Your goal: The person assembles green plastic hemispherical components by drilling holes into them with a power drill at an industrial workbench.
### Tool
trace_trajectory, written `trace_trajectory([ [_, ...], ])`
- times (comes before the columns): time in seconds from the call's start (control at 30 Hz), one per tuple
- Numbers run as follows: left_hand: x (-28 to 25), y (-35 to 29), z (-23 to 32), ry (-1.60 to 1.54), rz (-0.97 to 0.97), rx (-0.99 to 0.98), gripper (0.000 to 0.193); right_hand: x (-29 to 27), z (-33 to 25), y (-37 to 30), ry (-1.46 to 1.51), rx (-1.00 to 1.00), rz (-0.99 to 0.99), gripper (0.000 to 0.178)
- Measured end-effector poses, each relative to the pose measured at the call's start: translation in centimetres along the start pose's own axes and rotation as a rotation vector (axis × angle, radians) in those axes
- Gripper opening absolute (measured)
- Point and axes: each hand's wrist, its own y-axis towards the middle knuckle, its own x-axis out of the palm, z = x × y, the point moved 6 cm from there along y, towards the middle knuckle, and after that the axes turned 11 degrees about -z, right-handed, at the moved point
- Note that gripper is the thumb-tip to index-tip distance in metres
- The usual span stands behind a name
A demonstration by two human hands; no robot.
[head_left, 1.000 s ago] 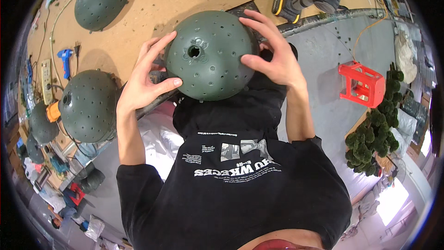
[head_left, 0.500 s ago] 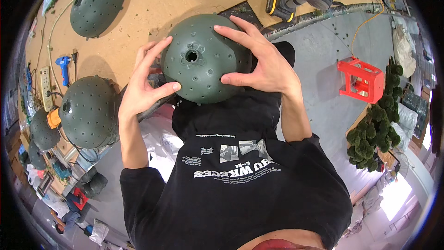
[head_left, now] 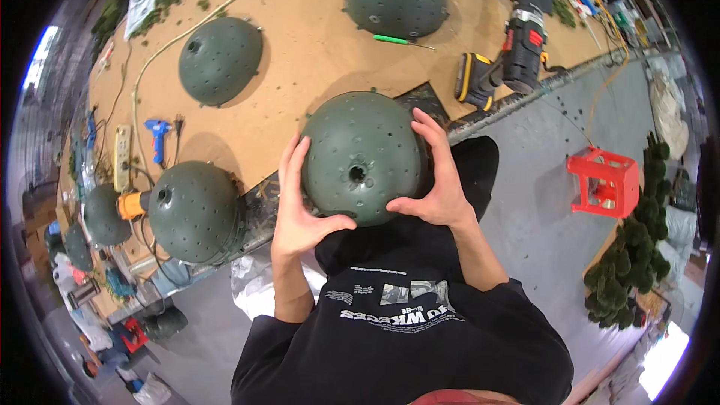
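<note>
A dark green plastic dome, dotted with small holes and bumps, is held between my two hands at the table's near edge. Its larger round hole faces up toward me. My left hand presses against its left side, fingers along the wall and thumb at the near rim. From the right, my right hand grips it the same way, thumb low on the near side. Behind the dome, a flat black piece is partly hidden. Left of my left hand sits another green dome, apart from it.
On the tan table are more domes, a green-handled screwdriver, a power drill, a blue glue gun and a power strip. A red stool and green artificial foliage stand right. Another person is lower left.
The view has shifted, bringing more of the table into sight. The held dome has turned so its larger hole sits closer to me. Both hands still grip its sides.
</note>
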Motion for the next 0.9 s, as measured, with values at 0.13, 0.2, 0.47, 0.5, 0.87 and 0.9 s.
trace_trajectory([
  [0.13,-0.8,1.6,2.0,0.179,0.036,-0.047,0.138,0.7,1.3,1.4,0.074,-0.026,0.048,0.112],
  [0.2,-3.1,1.9,2.4,0.229,0.101,0.012,0.136,1.6,1.0,3.5,0.092,-0.066,0.037,0.11],
  [0.47,-21.4,8.6,2.4,0.357,0.639,0.151,0.078,9.6,-4.0,27.9,0.069,-0.327,0.083,0.106],
  [0.5,-24.0,10.7,-2.2,0.316,0.594,0.015,0.082,11.9,-2.9,30.5,-0.011,-0.222,-0.047,0.106],
  [0.87,-14.9,6.0,0.0,0.471,0.744,-0.013,0.057,15.8,3.2,25.4,0.002,0.135,-0.229,0.092],
  [0.9,-14.7,3.5,3.7,0.558,0.656,0.019,0.049,15.0,3.5,24.2,-0.051,0.108,-0.174,0.086],
])
